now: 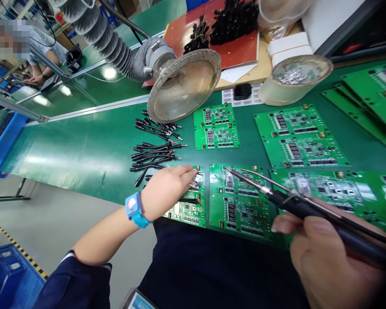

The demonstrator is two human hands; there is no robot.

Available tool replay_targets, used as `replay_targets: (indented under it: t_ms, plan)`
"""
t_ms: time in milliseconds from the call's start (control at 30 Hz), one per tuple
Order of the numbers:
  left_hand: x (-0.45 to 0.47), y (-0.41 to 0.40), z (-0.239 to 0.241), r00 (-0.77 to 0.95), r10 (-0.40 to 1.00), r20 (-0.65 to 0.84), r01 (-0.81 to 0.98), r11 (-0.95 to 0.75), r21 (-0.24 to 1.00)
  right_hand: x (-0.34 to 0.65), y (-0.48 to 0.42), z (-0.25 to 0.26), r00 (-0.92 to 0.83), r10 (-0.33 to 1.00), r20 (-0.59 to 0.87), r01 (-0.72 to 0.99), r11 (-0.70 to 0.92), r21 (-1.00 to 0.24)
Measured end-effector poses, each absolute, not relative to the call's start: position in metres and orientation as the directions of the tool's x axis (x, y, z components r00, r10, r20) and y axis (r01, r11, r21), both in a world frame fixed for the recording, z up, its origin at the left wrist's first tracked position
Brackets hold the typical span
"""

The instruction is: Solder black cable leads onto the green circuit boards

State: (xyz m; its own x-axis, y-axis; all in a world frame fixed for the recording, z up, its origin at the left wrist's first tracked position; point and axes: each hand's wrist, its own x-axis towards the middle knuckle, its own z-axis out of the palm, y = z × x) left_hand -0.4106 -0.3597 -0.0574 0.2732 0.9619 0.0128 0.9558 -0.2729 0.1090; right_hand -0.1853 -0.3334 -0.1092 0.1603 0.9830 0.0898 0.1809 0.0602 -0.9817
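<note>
My right hand (321, 249) grips a soldering iron (286, 201) with a thin metal feed tube along it. Its tip hovers close to the upper display on a green circuit board (244, 210); contact cannot be made out. My left hand (169, 189), wearing a blue wrist strap (137, 210), bends closed over another circuit board (189, 216). A black cable (148, 177) runs beneath that palm, and coloured wire ends show by the fingertips, whose undersides are hidden. Beyond the hand lie several loose black cables (152, 154) with stripped coloured ends.
A fume extractor hood (186, 86) hangs low over the bench. More circuit boards (302, 137) lie to the right, some stacked. Behind them stand a tub of metal bits (292, 79) and a red board (238, 51) bearing black cable bundles. A person sits at far left.
</note>
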Motion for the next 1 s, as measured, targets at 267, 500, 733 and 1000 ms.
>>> replay_targets:
  t_ms: [267,500,733,1000]
  plan:
    - [-0.381,-0.387,-0.018,-0.074,0.977,0.199,0.924,-0.009,0.383,-0.188,-0.329,-0.107,0.006,0.99,0.143,-0.05,0.143,-0.988]
    - [-0.353,-0.364,-0.053,-0.017,1.0,0.001,0.583,0.009,0.812,-0.213,-0.324,-0.1,-0.046,0.998,0.029,-0.079,0.026,-0.997]
    - [-0.346,-0.364,-0.063,-0.126,0.976,-0.179,0.066,0.188,0.98,-0.216,-0.321,-0.101,-0.126,0.992,0.016,-0.218,-0.012,-0.976]
    - [-0.334,-0.377,-0.076,-0.089,0.971,0.22,0.591,-0.127,0.796,-0.201,-0.322,-0.097,-0.166,0.977,0.133,0.108,0.152,-0.982]
